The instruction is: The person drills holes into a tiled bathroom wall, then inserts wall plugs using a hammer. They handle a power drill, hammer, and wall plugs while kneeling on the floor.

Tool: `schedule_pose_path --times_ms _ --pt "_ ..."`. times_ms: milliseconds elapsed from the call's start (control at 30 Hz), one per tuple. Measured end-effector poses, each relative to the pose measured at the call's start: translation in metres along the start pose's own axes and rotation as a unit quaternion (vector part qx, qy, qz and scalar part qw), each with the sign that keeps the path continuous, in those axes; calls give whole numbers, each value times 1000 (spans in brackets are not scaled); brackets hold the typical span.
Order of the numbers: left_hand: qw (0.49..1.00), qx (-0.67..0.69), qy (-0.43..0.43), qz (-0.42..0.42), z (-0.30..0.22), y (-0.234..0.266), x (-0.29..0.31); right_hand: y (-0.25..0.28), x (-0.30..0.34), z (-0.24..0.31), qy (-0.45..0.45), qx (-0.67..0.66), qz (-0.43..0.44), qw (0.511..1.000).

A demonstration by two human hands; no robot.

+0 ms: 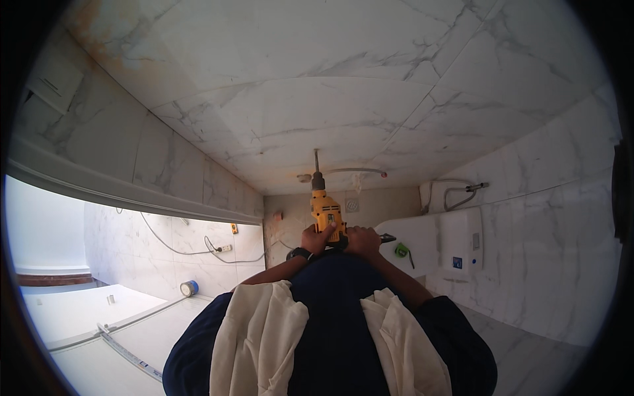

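Observation:
A yellow and black power drill (326, 210) is held in front of my body, its long bit (316, 160) pointing at the marble-patterned wall tile (290, 125). The bit's tip appears to meet the tile; whether it has gone in cannot be seen. My left hand (317, 239) is closed around the left side of the drill's body. My right hand (363, 240) grips at its rear right, where a black part (388, 238) sticks out past the fingers. The drill's handle is mostly hidden by my hands.
A green tape measure (401, 250) lies on the white toilet (429, 237) to the right. A hose with a metal sprayer (470, 189) hangs on the right wall. Beyond the left doorway are a grey cable with a socket strip (225, 249) and a tin (189, 288). A floor drain (352, 206) lies below.

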State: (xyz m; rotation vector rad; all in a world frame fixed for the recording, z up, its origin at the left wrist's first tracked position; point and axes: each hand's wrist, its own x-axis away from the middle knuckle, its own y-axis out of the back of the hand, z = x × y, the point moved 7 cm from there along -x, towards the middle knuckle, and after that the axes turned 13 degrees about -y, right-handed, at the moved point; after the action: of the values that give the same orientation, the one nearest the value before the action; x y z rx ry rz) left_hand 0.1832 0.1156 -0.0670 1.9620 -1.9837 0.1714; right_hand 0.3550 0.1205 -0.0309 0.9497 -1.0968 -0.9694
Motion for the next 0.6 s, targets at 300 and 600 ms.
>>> schedule_pose_path --times_ms 300,600 --pt "1000 2 11 -3 -11 1 3 9 1 1 -13 -9 15 1000" --pt "999 -8 31 11 -4 -3 13 31 17 5 -34 -27 40 998"
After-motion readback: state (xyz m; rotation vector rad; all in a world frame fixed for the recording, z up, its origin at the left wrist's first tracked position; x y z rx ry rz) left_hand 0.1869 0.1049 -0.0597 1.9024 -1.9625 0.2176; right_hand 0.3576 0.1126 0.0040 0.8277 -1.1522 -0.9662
